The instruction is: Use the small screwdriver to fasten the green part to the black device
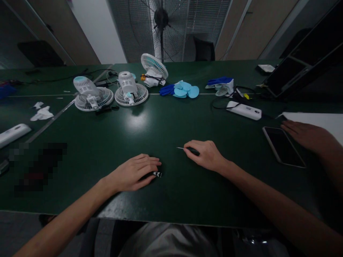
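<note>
My right hand (205, 154) rests on the green table, closed round the dark handle of a small screwdriver (194, 151). Its thin metal shaft points left, towards my other hand. My left hand (138, 172) lies low over the tabletop, with thumb and fingers round a small dark piece with a shiny metal end (157, 174). Most of that piece is hidden under the fingers, so its kind does not show. A short gap of bare tabletop separates the two hands.
Small white fans (131, 89) stand along the back, beside light-blue fan blades (186, 89) and blue-and-white gloves (221, 85). A white power strip (245, 110) lies at right. Near a phone (283, 146) rests another person's hand (308, 135). Crumpled tissue (42, 113) lies left.
</note>
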`<state>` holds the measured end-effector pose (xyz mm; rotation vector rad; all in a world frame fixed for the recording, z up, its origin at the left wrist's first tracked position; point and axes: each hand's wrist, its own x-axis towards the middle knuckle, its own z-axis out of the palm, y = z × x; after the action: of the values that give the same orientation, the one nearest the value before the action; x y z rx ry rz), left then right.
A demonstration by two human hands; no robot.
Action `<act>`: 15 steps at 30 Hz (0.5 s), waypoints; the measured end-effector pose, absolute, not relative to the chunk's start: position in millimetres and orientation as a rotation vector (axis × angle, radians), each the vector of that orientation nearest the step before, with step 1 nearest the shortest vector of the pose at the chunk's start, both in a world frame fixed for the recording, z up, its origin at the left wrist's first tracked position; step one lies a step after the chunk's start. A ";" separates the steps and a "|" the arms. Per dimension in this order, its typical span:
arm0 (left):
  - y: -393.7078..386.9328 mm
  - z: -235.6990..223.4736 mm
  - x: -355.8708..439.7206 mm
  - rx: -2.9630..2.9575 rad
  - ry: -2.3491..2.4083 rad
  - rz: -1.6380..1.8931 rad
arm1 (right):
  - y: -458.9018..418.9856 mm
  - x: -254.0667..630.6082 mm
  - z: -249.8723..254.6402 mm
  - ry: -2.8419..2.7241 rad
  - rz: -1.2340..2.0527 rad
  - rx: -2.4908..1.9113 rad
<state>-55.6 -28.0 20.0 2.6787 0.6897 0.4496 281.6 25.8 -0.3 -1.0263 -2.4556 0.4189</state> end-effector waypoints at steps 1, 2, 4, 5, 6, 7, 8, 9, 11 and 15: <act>-27.5 18.7 -55.0 2.703 0.679 0.438 | 25.8 281.6 0.0 -2.455 0.425 -1.026; -25.8 17.4 -56.3 2.718 0.686 0.429 | 25.8 281.6 0.5 -2.457 0.433 -1.025; -19.1 15.9 -64.9 2.725 0.769 0.417 | 25.8 281.7 1.5 -2.462 0.455 -1.025; -14.5 16.0 -72.2 2.719 0.849 0.413 | 25.7 281.9 2.0 -2.464 0.465 -1.025; -9.3 16.5 -81.4 2.703 0.961 0.415 | 25.7 282.2 2.3 -2.466 0.474 -1.025; -3.9 17.6 -91.8 2.671 1.106 0.418 | 25.6 282.4 2.6 -2.467 0.482 -1.024; 1.3 18.9 -103.0 2.621 1.283 0.431 | 25.6 282.7 2.8 -2.469 0.490 -1.024; 6.1 20.5 -114.3 2.554 1.475 0.433 | 25.5 282.9 2.9 -2.471 0.496 -1.023; 13.5 23.4 -135.0 2.398 1.819 0.401 | 25.3 283.1 3.2 -2.474 0.498 -1.023; 17.8 25.6 -157.3 2.198 2.130 0.370 | 25.0 282.9 3.8 -2.473 0.484 -1.028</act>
<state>-157.3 17.8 25.6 2.1975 2.1298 0.3701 282.9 25.0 3.8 -1.0282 -2.4728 0.4835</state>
